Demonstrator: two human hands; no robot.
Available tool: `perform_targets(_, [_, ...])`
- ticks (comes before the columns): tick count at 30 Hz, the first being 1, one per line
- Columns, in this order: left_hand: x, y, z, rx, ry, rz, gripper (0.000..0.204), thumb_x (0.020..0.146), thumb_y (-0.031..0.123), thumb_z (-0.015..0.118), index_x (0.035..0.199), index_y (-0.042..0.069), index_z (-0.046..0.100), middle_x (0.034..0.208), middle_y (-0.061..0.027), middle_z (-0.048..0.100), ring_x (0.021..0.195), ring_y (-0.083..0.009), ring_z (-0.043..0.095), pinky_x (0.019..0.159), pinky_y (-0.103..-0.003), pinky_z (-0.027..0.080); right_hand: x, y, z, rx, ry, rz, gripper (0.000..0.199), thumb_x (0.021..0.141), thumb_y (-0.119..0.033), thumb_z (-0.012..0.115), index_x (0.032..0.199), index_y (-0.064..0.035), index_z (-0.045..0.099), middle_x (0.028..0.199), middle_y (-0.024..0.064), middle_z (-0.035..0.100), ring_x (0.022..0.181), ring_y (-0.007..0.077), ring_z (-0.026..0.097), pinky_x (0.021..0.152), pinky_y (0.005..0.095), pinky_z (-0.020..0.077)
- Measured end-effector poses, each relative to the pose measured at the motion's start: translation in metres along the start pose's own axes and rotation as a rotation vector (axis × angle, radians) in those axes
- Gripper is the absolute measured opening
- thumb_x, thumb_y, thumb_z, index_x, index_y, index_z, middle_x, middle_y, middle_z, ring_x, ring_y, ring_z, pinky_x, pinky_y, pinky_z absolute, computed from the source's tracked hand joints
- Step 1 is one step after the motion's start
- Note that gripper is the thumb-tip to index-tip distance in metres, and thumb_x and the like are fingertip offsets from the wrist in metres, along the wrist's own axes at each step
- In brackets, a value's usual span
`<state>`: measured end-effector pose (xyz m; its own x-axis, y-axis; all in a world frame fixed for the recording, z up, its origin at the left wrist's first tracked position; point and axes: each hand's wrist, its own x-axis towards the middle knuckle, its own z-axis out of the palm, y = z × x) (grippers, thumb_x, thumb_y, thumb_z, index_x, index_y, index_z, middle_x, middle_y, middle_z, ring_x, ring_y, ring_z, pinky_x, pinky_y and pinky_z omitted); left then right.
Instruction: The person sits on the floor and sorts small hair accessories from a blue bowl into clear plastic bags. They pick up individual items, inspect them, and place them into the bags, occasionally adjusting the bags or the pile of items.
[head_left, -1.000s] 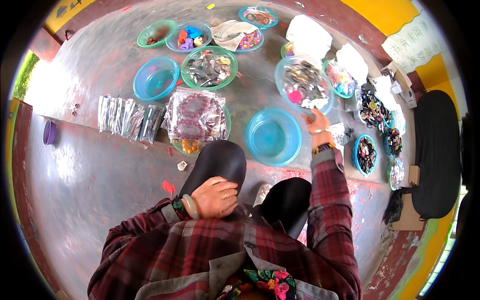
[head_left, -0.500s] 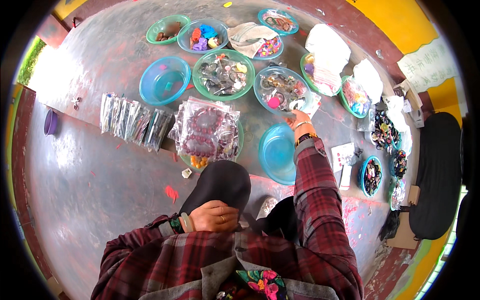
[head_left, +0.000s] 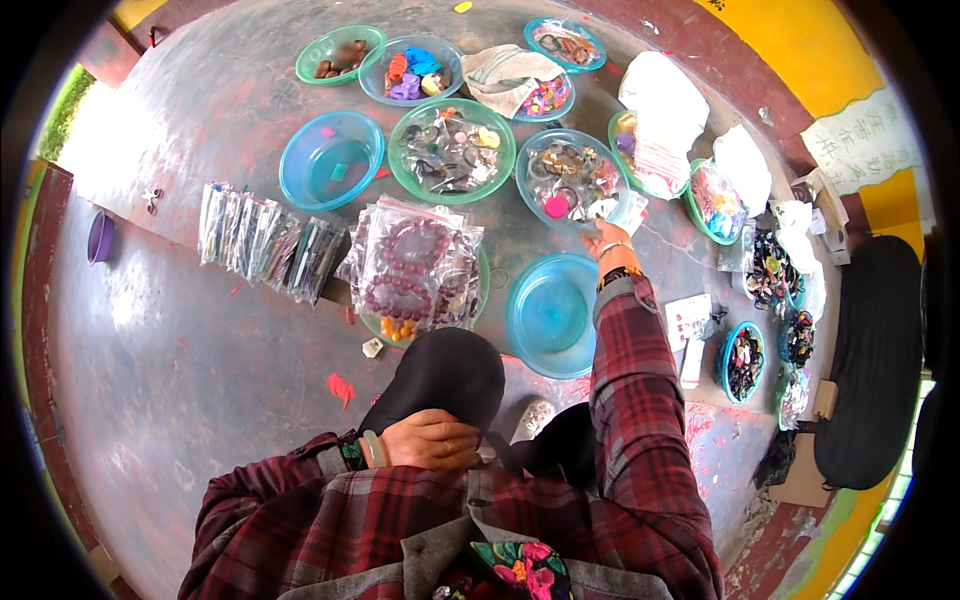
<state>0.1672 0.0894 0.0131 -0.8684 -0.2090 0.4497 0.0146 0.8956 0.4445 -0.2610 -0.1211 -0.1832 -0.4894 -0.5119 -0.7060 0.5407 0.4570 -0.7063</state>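
Observation:
My right hand [head_left: 607,240] reaches forward, its fingers closed at the near rim of a pale blue basin [head_left: 527,200] of small bagged accessories. A pink round piece [head_left: 556,207] lies among the bags. Below that hand, partly behind my forearm, stands a blue basin [head_left: 553,312] with nothing visible in it. My left hand [head_left: 432,440] lies over my bent knee, holding nothing, with a pale bangle [head_left: 375,448] on its wrist. Ahead of the knee, bags of dark red beaded bracelets [head_left: 405,265] are piled on a green basin [head_left: 484,285].
A row of slim clear packets [head_left: 265,240] lies left of the bracelet bags. Farther off are a blue basin [head_left: 290,180], a green basin [head_left: 400,185] of bagged pieces and a cloth-covered basin [head_left: 508,80]. Several filled baskets, including one of dark accessories [head_left: 744,362], stand at right.
The blue basin under my right arm has shifted slightly left and nearer, showing more of its round opening. My right hand is a little farther forward; my left hand stays on the knee.

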Motion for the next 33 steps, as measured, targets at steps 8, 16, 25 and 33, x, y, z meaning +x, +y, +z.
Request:
perform_targets(8, [0.002, -0.001, 0.001, 0.027, -0.007, 0.023, 0.015, 0.073, 0.015, 0.062, 0.088, 0.01, 0.061, 0.096, -0.004, 0.062, 0.098, -0.0173, 0.056, 0.078, -0.03, 0.044, -0.039, 0.02, 0.019, -0.721, 0.444, -0.877, 0.027, 0.082, -0.023, 0.045, 0.098, -0.0057, 0.057, 0.099, 0.0107, 0.06, 0.087, 0.0221, 0.059, 0.07, 0.0356, 0.0465])
perform_targets(16, [-0.006, 0.003, 0.005, -0.038, -0.012, -0.031, 0.025, 0.07, 0.014, 0.054, 0.094, 0.008, 0.059, 0.101, -0.0061, 0.058, 0.103, -0.0194, 0.052, 0.086, -0.033, 0.041, -0.089, 0.065, 0.152, -0.101, -0.466, 0.057, 0.04, 0.078, -0.014, 0.06, 0.111, 0.0029, 0.044, 0.093, 0.0181, 0.057, 0.078, 0.0263, 0.058, 0.061, 0.0349, 0.0482])
perform_targets(25, [-0.01, -0.007, 0.003, -0.106, -0.06, -0.014, 0.035, 0.068, 0.017, 0.048, 0.1, 0.006, 0.058, 0.107, -0.0076, 0.056, 0.107, -0.021, 0.05, 0.088, -0.035, 0.039, -0.05, 0.062, 0.197, -0.031, -0.358, 0.198, 0.029, 0.077, -0.008, 0.058, 0.101, -0.0004, 0.044, 0.085, 0.0197, 0.056, 0.07, 0.0264, 0.058, 0.045, 0.026, 0.0427])
perform_targets(33, [-0.015, -0.006, 0.004, -0.079, -0.061, -0.005, 0.039, 0.068, 0.018, 0.046, 0.105, 0.01, 0.058, 0.106, -0.0064, 0.055, 0.107, -0.0196, 0.049, 0.087, -0.034, 0.038, -0.104, 0.027, 0.197, 0.094, -0.417, 0.321, 0.016, 0.073, -0.001, 0.054, 0.086, -0.0028, 0.046, 0.074, 0.0125, 0.053, 0.056, 0.0194, 0.051, 0.039, 0.0212, 0.0365])
